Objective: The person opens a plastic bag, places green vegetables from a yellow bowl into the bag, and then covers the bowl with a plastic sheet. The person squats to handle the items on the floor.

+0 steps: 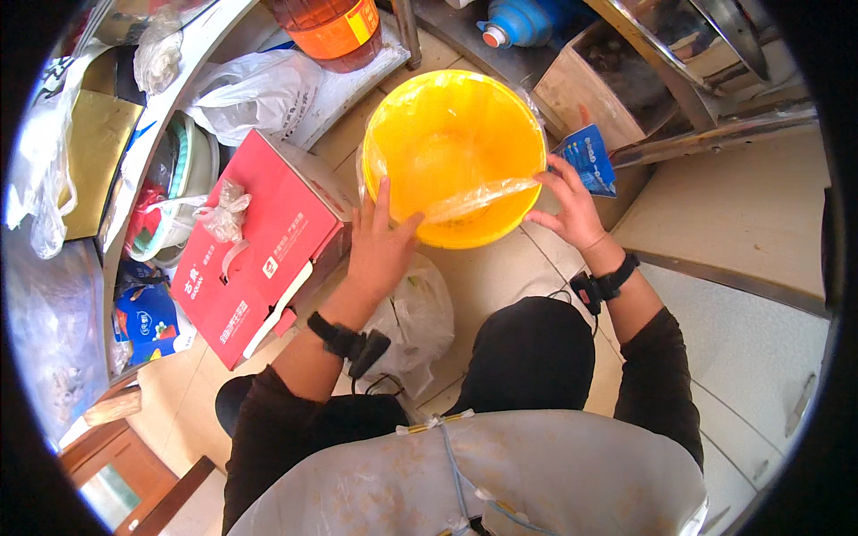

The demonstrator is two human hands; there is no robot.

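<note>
A round yellow plastic basin point(456, 127) stands before me, with clear plastic film point(479, 199) lying in a gathered fold across its near part and showing around its rim. My left hand point(382, 244) touches the basin's near left rim, its fingers spread. At the right rim, my right hand point(570, 208) pinches the end of the film fold between thumb and fingers. A thin white plastic bag point(419, 321) lies on the tiled floor below the basin, partly hidden by my left arm.
Left of the basin sits a red cardboard box point(268, 234) with a knotted bag on top. Behind are a large bottle point(332, 33) with an orange label and a white plastic bag point(255, 94). A blue packet point(587, 161) and a wooden box point(590, 100) stand at the right.
</note>
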